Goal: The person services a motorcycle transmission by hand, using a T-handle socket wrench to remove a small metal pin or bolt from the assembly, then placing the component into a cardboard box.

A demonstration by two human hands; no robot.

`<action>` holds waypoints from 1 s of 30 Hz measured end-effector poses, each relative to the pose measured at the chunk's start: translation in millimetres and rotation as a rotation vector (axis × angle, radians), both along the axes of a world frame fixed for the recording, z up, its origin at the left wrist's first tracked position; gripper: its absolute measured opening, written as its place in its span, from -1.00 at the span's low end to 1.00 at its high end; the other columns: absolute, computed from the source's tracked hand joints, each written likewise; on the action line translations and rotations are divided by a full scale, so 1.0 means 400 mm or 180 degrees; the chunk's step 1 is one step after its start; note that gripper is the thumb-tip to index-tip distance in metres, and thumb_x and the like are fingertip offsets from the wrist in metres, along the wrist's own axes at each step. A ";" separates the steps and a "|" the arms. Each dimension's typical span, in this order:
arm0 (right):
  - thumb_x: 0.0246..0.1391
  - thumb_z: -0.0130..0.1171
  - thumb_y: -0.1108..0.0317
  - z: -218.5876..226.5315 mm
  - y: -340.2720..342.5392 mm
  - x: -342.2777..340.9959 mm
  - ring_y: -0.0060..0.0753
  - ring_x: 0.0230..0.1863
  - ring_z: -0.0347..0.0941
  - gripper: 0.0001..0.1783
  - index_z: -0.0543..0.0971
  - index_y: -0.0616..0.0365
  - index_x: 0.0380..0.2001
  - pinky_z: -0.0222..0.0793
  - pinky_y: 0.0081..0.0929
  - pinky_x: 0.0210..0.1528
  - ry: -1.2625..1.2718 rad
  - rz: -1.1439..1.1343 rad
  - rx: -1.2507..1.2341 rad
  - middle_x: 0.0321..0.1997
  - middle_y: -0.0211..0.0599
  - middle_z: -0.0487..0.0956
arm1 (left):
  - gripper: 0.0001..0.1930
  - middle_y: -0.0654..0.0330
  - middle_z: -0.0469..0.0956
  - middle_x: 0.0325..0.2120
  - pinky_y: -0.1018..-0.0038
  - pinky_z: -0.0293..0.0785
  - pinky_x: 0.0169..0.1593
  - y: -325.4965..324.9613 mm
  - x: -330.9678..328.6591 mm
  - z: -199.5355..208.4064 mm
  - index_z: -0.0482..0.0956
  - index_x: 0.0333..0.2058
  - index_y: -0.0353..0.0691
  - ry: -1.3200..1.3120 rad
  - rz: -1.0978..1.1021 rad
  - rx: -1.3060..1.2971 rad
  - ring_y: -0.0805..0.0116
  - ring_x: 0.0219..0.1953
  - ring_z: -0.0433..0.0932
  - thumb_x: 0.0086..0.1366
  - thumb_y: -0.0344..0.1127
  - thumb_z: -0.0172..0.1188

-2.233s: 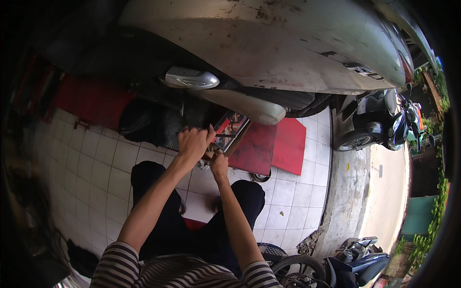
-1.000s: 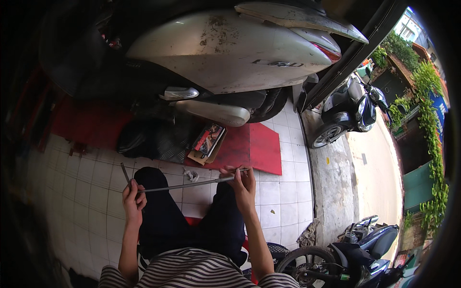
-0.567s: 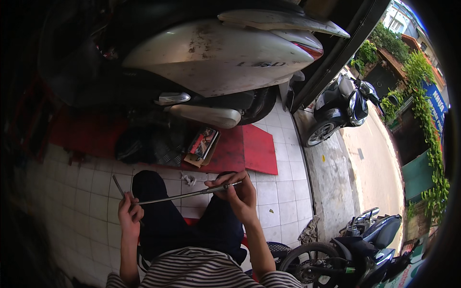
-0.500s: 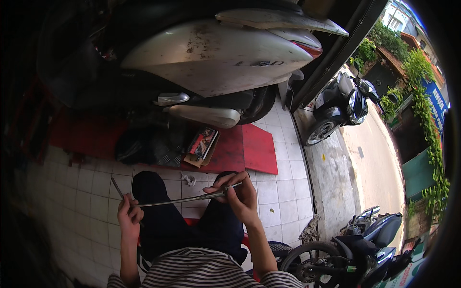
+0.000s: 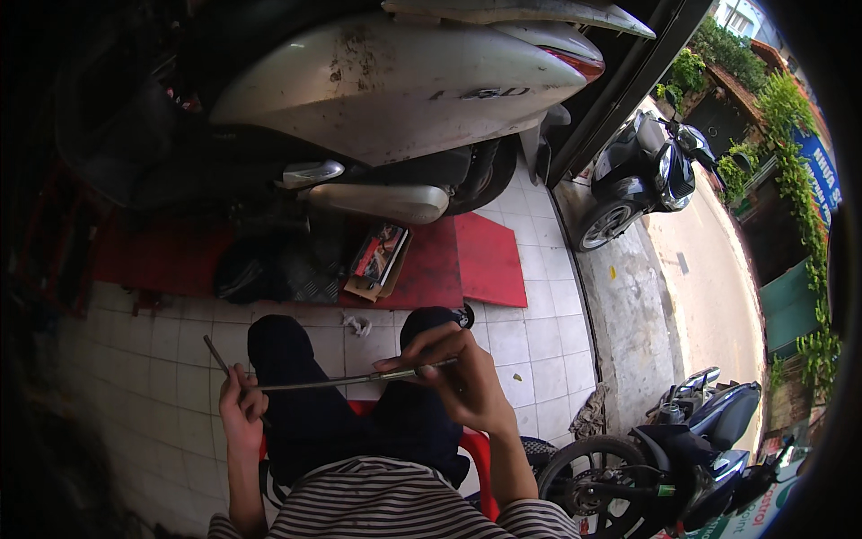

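Observation:
A long, thin metal T-handle wrench (image 5: 328, 383) lies level across my lap. My left hand (image 5: 241, 418) is closed at its left end, where the short crossbar (image 5: 215, 354) sticks up past the fingers. At the opposite end my right hand (image 5: 467, 382) pinches the thicker tip of the shaft between thumb and fingers. What sits at that tip is partly hidden by the fingers. Beyond my knees stands a silver scooter (image 5: 395, 90) with scuffed, dirty side panels.
The scooter rests over a red platform (image 5: 489, 260). On it are an open cardboard box (image 5: 382, 260) and a dark ribbed part (image 5: 310, 269). A crumpled white rag (image 5: 357, 325) lies on the tiles. A parked scooter (image 5: 637, 184) and a dark motorcycle (image 5: 664, 467) stand at the right.
My right hand has shifted a little to the right, its fingers repositioned along the wrench tip. The left hand keeps its grip. The view has tilted slightly.

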State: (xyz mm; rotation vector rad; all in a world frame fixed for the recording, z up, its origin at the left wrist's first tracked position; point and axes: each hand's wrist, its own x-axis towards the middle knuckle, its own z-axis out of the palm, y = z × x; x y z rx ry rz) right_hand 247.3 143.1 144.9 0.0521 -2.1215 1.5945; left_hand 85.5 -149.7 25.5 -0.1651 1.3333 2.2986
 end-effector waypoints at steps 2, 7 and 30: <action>0.13 0.03 0.74 -0.003 0.005 0.000 -0.19 -0.10 0.56 -0.79 0.32 0.27 -0.22 0.52 -0.37 -0.13 -0.0079 -0.0045 0.0044 -0.06 -0.06 0.49 | -0.71 0.42 0.38 -0.56 0.62 -0.09 -0.60 0.000 -0.006 -0.003 0.45 -0.29 -0.12 0.0055 -0.0043 -0.0006 0.70 -0.74 -0.01 0.52 -0.07 -0.06; 0.10 0.07 0.73 -0.018 0.004 -0.004 -0.11 -0.18 0.56 -0.77 0.36 0.26 -0.22 0.49 -0.32 -0.16 -0.0346 -0.0190 0.0067 -0.15 -0.07 0.52 | -0.72 0.41 0.38 -0.57 0.62 -0.09 -0.60 0.001 -0.018 -0.002 0.44 -0.30 -0.13 0.0087 -0.0107 0.0052 0.70 -0.73 -0.01 0.52 -0.09 -0.07; 0.33 0.04 0.28 -0.335 0.125 -0.143 -0.72 -0.22 0.37 -0.73 0.51 0.14 0.01 0.22 -0.72 -0.30 0.0101 -0.1505 -0.4008 -0.16 -0.48 0.51 | -0.61 0.25 0.27 -0.42 0.51 0.26 -0.24 0.108 0.185 -0.044 0.29 0.12 -0.27 0.1768 -0.2225 0.0209 0.48 -0.38 0.24 0.55 -0.10 -0.19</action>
